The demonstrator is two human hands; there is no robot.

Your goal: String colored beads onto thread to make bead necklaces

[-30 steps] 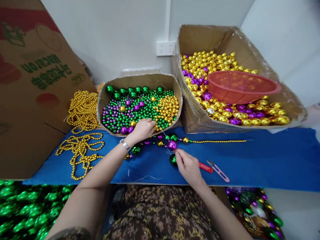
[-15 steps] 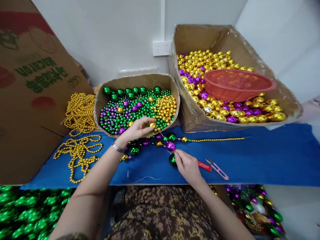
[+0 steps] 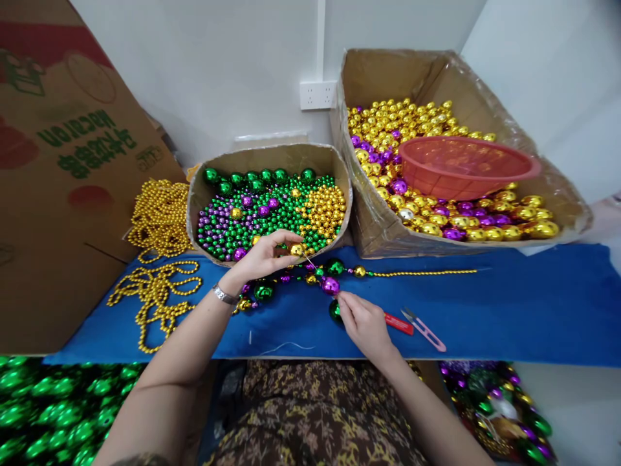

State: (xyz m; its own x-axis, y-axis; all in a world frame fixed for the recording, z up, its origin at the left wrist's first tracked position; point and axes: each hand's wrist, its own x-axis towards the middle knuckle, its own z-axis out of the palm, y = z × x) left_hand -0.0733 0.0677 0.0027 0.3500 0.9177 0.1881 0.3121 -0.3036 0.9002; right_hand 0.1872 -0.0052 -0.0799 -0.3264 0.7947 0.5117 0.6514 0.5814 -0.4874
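While your left fingers (image 3: 286,236) grip one gold bead (image 3: 296,250), your right fingers (image 3: 350,308) are closed beside one purple bead (image 3: 330,285), contents unclear.

Before you: wall (image 3: 218,71), one, plain, pale grey. Fixed to it: vertical white conduit (image 3: 321,39), meeting a white double socket plate (image 3: 317,95). At your right: white panel or second wall (image 3: 548,84), slanting edge. Across your front: bench (image 3: 524,310), long, blue-covered. Beneath its right end: pale surface (image 3: 582,408), floor or wall indeterminable. Light: soft, diffuse.
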